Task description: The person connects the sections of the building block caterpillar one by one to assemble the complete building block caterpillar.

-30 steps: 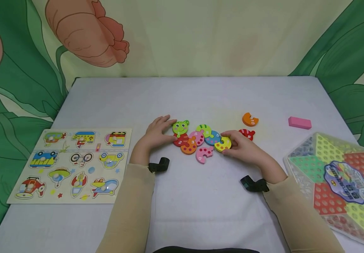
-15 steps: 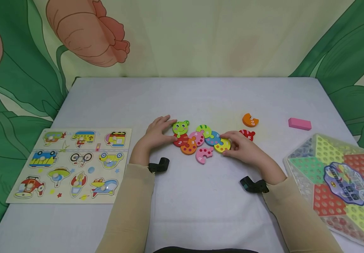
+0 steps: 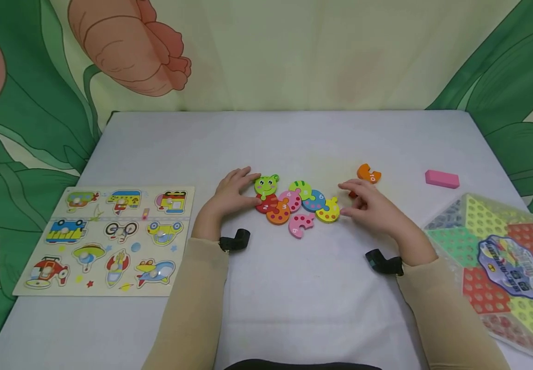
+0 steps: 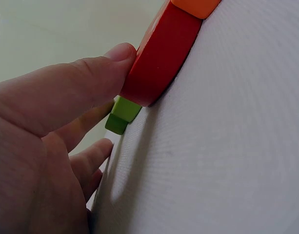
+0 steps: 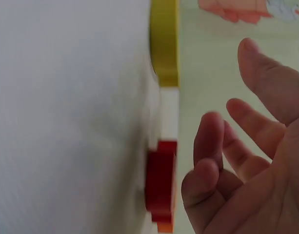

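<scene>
A caterpillar number puzzle lies joined on the table: green smiling head (image 3: 266,184), red piece 2 (image 3: 264,206), orange piece 3 (image 3: 277,214), pink, green, blue and yellow (image 3: 328,212) pieces. My left hand (image 3: 231,194) rests at its left end, thumb touching the red piece's edge (image 4: 164,56), another finger near the head. My right hand (image 3: 373,206) hovers just right of the yellow piece, holding nothing, fingers parted from the thumb. Behind it a red piece (image 5: 161,183) is mostly hidden in the head view. A loose pink piece (image 3: 299,226) lies below the chain.
An orange piece 10 (image 3: 369,174) lies beyond my right hand. A pink block (image 3: 442,179) is farther right. The vehicle puzzle board (image 3: 129,192) lies left. A clear-covered hexagonal game board (image 3: 511,267) sits at the right, beside the right forearm.
My right hand has let go of the yellow piece and moved a little right, now covering most of the red piece behind it. The left hand has stayed put.
</scene>
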Action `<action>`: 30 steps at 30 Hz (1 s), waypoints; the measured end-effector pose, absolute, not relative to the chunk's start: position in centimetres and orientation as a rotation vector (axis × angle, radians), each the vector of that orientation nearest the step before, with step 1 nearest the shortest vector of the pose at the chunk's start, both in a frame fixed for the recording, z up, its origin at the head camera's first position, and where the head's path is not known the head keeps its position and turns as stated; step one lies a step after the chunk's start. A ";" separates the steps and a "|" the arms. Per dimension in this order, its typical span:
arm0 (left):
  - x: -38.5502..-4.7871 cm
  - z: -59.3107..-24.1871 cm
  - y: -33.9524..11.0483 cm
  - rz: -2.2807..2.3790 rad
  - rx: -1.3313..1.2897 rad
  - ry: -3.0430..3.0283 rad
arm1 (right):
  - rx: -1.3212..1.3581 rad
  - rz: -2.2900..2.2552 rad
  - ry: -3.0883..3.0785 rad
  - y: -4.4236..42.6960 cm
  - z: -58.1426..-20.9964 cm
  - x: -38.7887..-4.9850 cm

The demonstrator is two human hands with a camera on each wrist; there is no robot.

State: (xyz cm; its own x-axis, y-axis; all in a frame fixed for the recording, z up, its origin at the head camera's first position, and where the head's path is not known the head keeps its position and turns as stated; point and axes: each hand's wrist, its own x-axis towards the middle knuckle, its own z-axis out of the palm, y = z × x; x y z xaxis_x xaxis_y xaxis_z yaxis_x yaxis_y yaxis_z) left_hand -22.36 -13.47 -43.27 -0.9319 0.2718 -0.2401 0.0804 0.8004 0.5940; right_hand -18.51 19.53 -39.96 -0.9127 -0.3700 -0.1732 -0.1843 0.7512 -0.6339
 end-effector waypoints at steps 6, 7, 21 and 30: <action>-22.5 -43.3 -13.4 0.841 0.282 2.680 | -0.334 -0.875 2.733 21.5 -39.3 -18.5; -22.5 -43.3 -13.4 0.840 0.284 2.680 | -0.325 -0.863 2.727 21.6 -39.3 -18.5; -22.3 -43.3 -13.5 0.853 0.276 2.678 | -0.223 -0.761 2.694 22.3 -40.2 -19.1; -22.4 -43.3 -13.5 0.849 0.279 2.678 | -0.207 -0.787 2.732 22.2 -40.7 -19.1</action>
State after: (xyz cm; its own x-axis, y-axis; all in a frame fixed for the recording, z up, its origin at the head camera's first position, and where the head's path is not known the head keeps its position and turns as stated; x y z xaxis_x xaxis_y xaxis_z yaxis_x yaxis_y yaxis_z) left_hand -22.38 -13.48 -43.29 -0.9308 0.2766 -0.2388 0.0885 0.8047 0.5871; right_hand -19.13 22.24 -40.71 -0.9475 -0.2158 -0.2360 -0.0573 0.8405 -0.5387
